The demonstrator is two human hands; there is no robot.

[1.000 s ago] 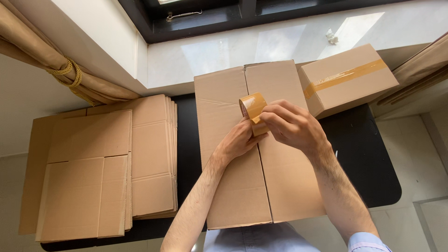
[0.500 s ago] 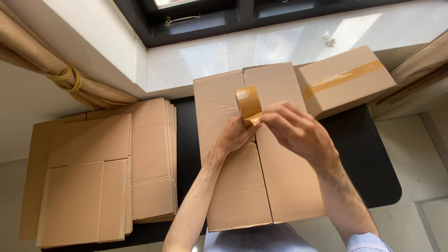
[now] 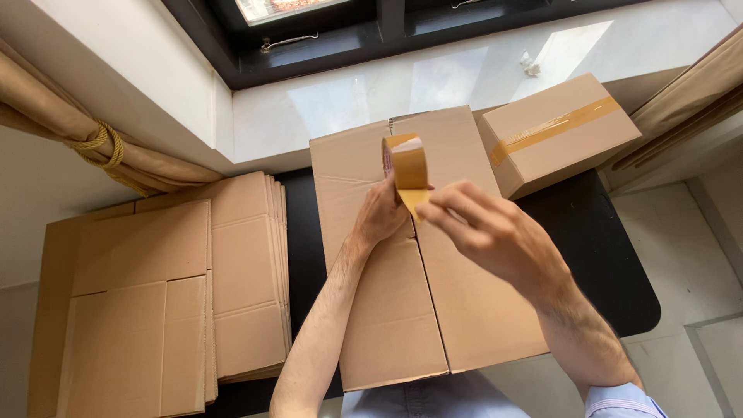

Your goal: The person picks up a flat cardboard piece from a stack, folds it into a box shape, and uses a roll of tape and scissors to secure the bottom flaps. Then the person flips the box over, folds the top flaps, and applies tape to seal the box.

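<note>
Above the middle seam of the large closed brown cardboard box, a roll of brown packing tape stands on edge, held up off the flaps. The left hand grips the roll from below, its fingers curled around the near rim. The right hand comes in just beside it, with thumb and forefinger pressed together on the loose tape end that hangs down from the roll; the other fingers of that hand are loosely spread.

The big box lies flat on a black surface, its two top flaps meeting in a line that runs away from the person. Beyond the box's far right corner sits a smaller sealed cardboard box, a strip of brown tape across its lid, touching or nearly touching the big box. Left of the big box a stack of flattened cardboard boxes lies spread out, well apart from the hands. Behind the big box runs a white window sill under a dark window frame. Far left of the box, a beige curtain is tied back with a yellow cord.
</note>
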